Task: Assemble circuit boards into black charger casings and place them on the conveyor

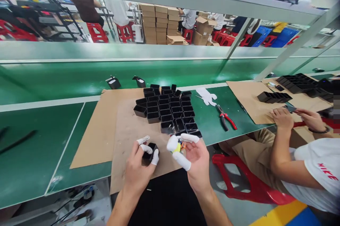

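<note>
My left hand (138,165), with white covers on several fingertips, grips a small black open-topped plastic case (152,146) just above the cardboard. To the right, my right hand (197,159) also wears white finger covers. Its fingers are closed round a small electronic part (178,148) showing yellow and orange; the fingers hide much of it. Beyond both hands, black cases (164,107) like the held one stand close together on the brown cardboard sheet (127,127), most with open tops facing up. Thin metallic bits show near the front ones.
Red-handled pliers (225,117) and a white glove (205,96) lie on the green bench (209,130) at right. Two black units (113,83) rest at the back. A co-worker's hands (283,118) work at far right, near a red stool (239,180).
</note>
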